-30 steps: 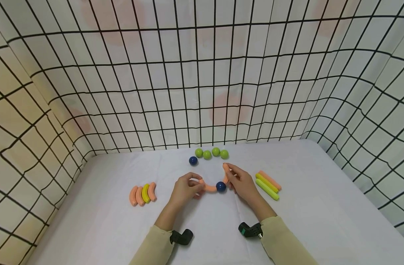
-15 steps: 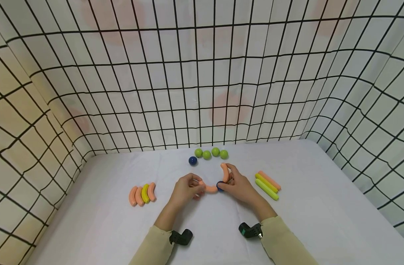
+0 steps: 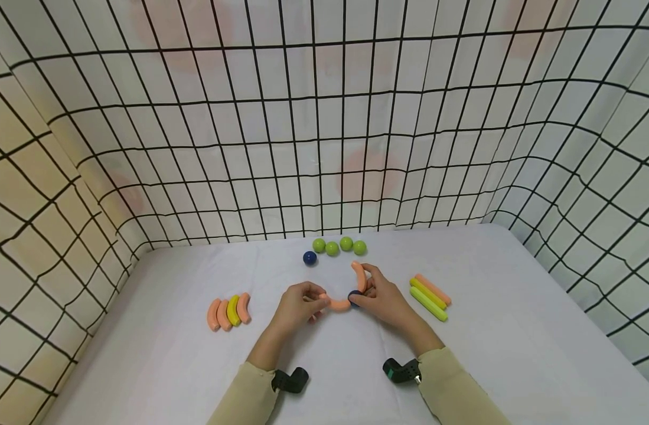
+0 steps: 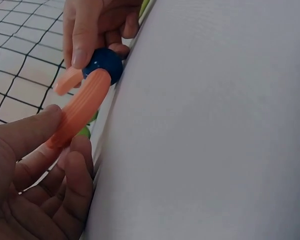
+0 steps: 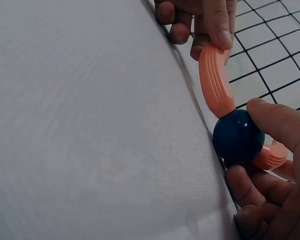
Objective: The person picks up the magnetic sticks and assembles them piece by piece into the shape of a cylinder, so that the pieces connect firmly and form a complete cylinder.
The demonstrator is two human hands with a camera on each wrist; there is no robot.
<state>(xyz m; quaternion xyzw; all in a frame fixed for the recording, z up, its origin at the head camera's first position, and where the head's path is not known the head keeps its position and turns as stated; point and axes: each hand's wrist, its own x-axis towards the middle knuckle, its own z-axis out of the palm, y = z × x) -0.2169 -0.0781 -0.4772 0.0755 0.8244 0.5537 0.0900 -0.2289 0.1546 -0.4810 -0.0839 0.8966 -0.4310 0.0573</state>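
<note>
Between both hands is a joined piece: a dark blue ball point(image 5: 238, 137) with two ribbed, curved orange rods meeting it. One curved orange rod point(image 4: 85, 102) runs from the ball to my left hand point(image 3: 297, 308), which pinches its far end between thumb and fingers. My right hand point(image 3: 385, 300) pinches the ball, thumb on the near side and fingers behind. The other curved orange rod point(image 3: 359, 275) points away from me past the right fingers, which partly hide its lower end in the right wrist view.
Several green balls point(image 3: 332, 248) and another blue ball point(image 3: 310, 258) lie at the back of the white table point(image 3: 159, 366). Curved orange rods point(image 3: 214, 314) and a curved yellow rod point(image 3: 234, 310) lie left; straight rods point(image 3: 429, 304) lie right. A black-gridded wall point(image 3: 324, 159) stands behind.
My right hand has shifted its grip from the far curved orange rod down to the blue ball. That rod now leans slightly left. My left hand keeps its pinch, lowered slightly.
</note>
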